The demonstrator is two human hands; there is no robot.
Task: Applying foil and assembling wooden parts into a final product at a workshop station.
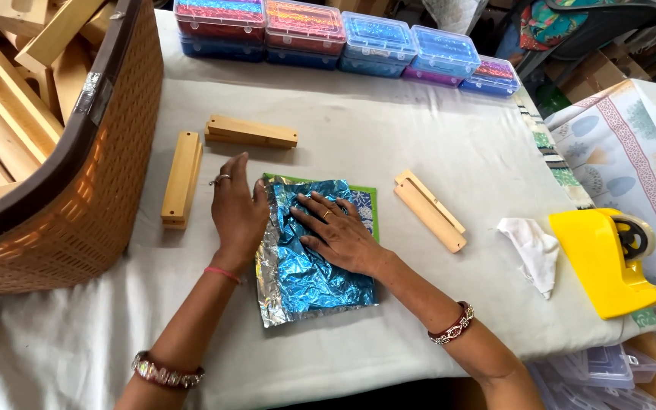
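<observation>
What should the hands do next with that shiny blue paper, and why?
Probably smooth it flat. The blue foil sheet is crinkled and lies over a green mat. The right hand presses flat on top, and the left hand rests at its left edge. Sliding the right hand outward while the left steadies the edge would likely ease the wrinkles.

Under the flat right hand (341, 233) lies a crinkled, glossy blue foil sheet (316, 266) with a shiny silver edge, resting on a matt green paper card (368, 193). The left hand (237, 209) presses its creased edge. Left and right of the hands lie smooth, matt pale wooden blocks (182, 178) on a soft, wrinkled white cloth table cover (419, 129).
</observation>
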